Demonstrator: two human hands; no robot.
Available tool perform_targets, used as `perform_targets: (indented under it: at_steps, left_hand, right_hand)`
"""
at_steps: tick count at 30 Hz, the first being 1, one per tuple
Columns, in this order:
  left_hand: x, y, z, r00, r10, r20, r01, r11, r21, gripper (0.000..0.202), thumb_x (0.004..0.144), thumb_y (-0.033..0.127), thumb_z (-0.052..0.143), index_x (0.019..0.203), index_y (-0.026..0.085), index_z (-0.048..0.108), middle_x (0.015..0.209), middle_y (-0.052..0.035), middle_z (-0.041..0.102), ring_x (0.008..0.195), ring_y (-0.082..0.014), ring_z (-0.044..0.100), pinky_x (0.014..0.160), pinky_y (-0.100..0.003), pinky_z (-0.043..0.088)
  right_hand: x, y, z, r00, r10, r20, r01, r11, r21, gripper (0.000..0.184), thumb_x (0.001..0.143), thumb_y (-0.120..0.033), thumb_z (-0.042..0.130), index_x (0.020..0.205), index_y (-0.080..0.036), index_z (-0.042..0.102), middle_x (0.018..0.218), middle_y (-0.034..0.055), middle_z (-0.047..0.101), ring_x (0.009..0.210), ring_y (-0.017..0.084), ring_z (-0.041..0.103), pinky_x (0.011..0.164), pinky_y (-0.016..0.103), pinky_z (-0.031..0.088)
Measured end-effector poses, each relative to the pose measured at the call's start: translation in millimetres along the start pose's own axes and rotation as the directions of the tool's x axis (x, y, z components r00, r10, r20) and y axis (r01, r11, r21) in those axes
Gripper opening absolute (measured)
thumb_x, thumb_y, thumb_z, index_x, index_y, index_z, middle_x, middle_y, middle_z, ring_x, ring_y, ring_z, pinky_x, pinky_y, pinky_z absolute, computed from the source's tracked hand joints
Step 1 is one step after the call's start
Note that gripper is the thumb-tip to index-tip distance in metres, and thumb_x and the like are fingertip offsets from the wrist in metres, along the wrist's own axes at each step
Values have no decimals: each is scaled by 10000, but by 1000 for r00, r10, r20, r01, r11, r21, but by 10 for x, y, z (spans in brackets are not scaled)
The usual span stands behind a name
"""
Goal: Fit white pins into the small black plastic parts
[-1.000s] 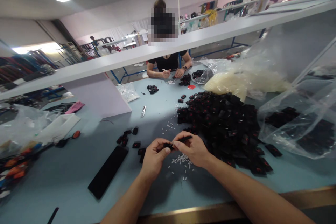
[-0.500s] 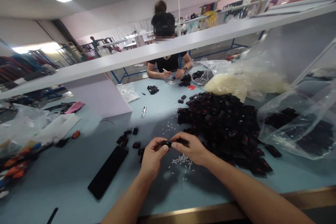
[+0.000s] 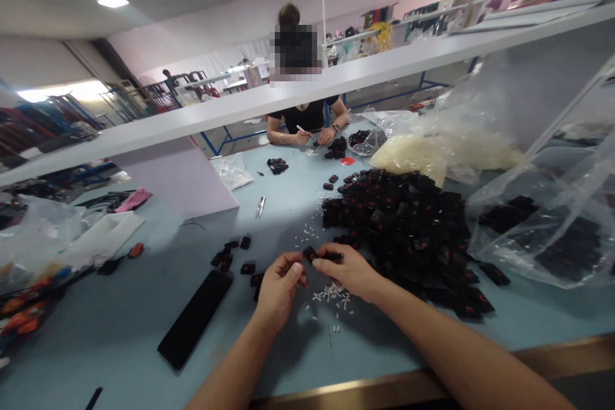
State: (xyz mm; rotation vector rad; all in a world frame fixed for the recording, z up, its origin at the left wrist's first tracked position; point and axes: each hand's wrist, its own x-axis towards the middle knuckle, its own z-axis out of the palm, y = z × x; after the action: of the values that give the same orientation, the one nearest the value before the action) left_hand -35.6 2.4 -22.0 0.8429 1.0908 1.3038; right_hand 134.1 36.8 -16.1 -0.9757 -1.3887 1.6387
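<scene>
My right hand (image 3: 350, 271) pinches a small black plastic piece with a red mark (image 3: 310, 254) at the end of a thin black stick (image 3: 334, 256). My left hand (image 3: 279, 285) sits just left of that piece, its fingers curled together, and whatever they may hold is hidden. Below my hands lies a scatter of tiny white plastic pins (image 3: 330, 293) on the pale blue table (image 3: 120, 346). To the right, almost touching my right hand, rises a large heap of black pieces with red marks (image 3: 398, 227).
A small group of black pieces (image 3: 223, 255) and a flat black pad (image 3: 195, 319) lie left of my hands, with small snips (image 3: 260, 207) farther up. Plastic bags of black pieces (image 3: 533, 234) and white pins (image 3: 444, 150) stand right. A co-worker (image 3: 307, 116) works beyond a white shelf board (image 3: 384, 70).
The black piece has shifted slightly up and left, and my left fingers have drawn away from it. The view has tilted a little.
</scene>
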Motion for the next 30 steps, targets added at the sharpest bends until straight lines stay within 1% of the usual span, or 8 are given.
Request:
perform_targets:
  at_steps: [5,10,15,18,21,24,27,30]
  left_hand:
    - [-8,17,-3,999,-27,-21,27,1000,-2,351,659,376,798,895,148,675,688,14,581,554,-94,540,543,-237,463]
    - [3,15,-19,999,-28,-37,29,1000,11,350,664,391,791,886,147,674,697,9,578,557,-97,536,548,-249,468]
    - [10,37,-16,998,-43,-41,46,995,93,379,650,421,786,890,154,664,687,14,567,524,-92,509,484,-225,407]
    - [31,142,-90,997,-7,-80,32,948,316,357,694,442,736,915,172,662,647,29,535,488,-89,455,433,-208,315]
    - [87,346,-253,975,201,-100,-78,720,689,275,767,411,661,934,193,673,734,-13,613,613,-148,543,566,-261,414]
    - [142,549,-442,895,445,-29,-106,275,955,185,831,321,564,930,212,677,905,-66,664,830,-229,600,783,-345,448]
    - [150,641,-574,921,389,18,-4,-36,999,231,873,252,477,979,205,677,1002,-110,651,860,-250,615,809,-362,446]
    - [119,629,-636,980,196,41,-3,-192,981,239,879,300,504,994,188,682,990,-130,656,865,-269,631,794,-361,447]
  right_hand:
    - [75,-24,-71,967,198,-160,-79,830,552,318,660,-404,797,778,-191,592,650,-15,621,514,107,512,397,196,322]
    - [154,-93,-219,896,149,-419,251,608,753,347,643,-345,834,906,-195,666,817,14,694,614,108,579,468,207,425]
    - [149,-75,-201,903,182,-389,188,647,739,350,627,-307,842,909,-177,681,780,19,690,582,111,561,428,205,382]
    - [126,-62,-174,924,160,-347,148,687,711,325,639,-302,823,903,-184,674,758,12,678,576,112,545,420,204,359]
    - [109,-79,-175,926,138,-352,144,733,665,307,661,-320,794,908,-191,664,747,10,666,576,116,534,426,208,357]
    - [94,-101,-162,921,115,-371,137,797,589,318,683,-373,768,916,-189,653,748,18,653,569,123,524,426,216,354]
    - [75,-100,-122,924,81,-373,123,861,493,381,723,-482,726,930,-169,659,745,34,643,557,121,507,427,220,349]
    - [60,-68,-101,936,29,-352,116,916,384,453,774,-578,646,923,-152,681,722,40,624,559,123,503,450,230,362]
